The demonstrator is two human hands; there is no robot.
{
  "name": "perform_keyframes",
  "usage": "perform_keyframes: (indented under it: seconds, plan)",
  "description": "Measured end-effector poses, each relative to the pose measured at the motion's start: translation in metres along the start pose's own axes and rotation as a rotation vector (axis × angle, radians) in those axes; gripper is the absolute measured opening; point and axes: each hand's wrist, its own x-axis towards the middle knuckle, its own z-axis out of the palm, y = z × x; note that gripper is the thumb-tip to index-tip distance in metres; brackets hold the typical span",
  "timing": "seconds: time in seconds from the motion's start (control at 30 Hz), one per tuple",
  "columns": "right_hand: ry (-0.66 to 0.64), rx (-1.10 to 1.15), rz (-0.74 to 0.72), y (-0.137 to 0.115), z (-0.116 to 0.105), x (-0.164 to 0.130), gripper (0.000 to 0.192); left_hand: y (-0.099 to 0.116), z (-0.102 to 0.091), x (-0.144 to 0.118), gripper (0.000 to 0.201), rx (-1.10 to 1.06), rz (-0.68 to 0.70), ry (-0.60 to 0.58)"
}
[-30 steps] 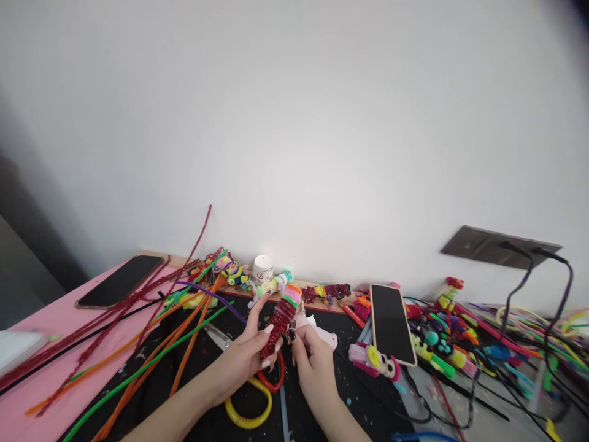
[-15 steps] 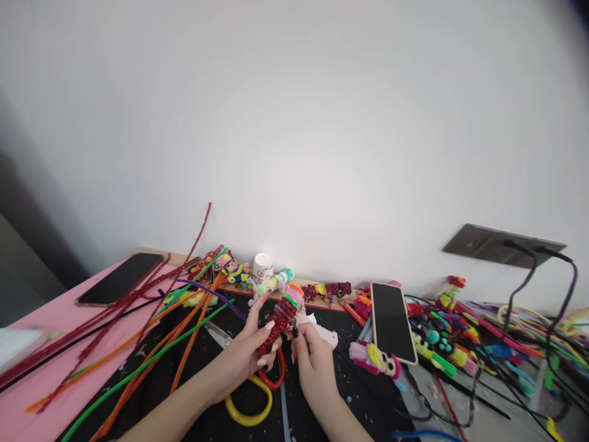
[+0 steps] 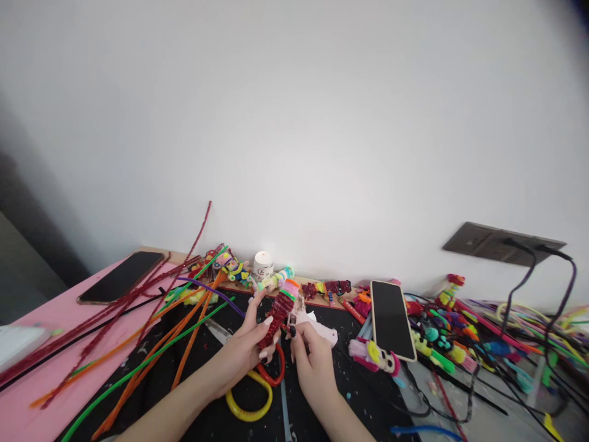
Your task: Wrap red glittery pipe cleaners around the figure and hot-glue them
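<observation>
Head view, lower centre: the left hand (image 3: pixel 243 350) grips a red pipe-cleaner coil (image 3: pixel 276 316), fingers clamped round it. The right hand (image 3: pixel 313 362) pinches its side. Wrapping looks mostly done, with pink and green bands topping it; scissors (image 3: pixel 257 387) lie beneath.

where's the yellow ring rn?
Head view, bottom centre: the yellow ring lies on the black mat, under the left hand, touching the red ring.

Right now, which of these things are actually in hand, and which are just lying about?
In hand:
left hand
right hand
red pipe-cleaner figure

Lying about:
scissors
pink glue gun
two phones
loose pipe cleaners
</observation>
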Motion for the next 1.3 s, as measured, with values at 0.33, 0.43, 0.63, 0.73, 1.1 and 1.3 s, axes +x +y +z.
perform_keyframes:
  seconds: [0.33,0.43,0.63,0.73,1.1,1.3]
  plan:
    - [-0.128,0.019,-0.003,-0.0007,0.0025,-0.0003,0.025,0.0004,0.0010,0.0015,0.070,0.034,0.034,0.043]
    - [-0.130,0.015,0.002,0.0000,0.0029,-0.0004,0.024,0.0006,0.0015,0.0011,0.070,0.033,0.030,0.044]
    - [-0.140,0.031,0.021,0.0014,0.0023,-0.0007,0.024,0.0002,0.0002,0.0012,0.069,0.042,0.039,0.032]
    - [-0.146,0.008,0.024,0.0021,0.0023,-0.0002,0.024,-0.0008,-0.0022,0.0021,0.068,0.050,0.047,0.026]
    - [-0.125,0.009,0.026,0.0023,0.0023,-0.0002,0.025,-0.0048,-0.0056,0.0036,0.070,0.020,0.075,-0.025]
    - [-0.084,-0.006,0.025,0.0060,0.0024,0.0011,0.024,-0.0045,-0.0066,0.0037,0.077,0.053,0.102,-0.040]
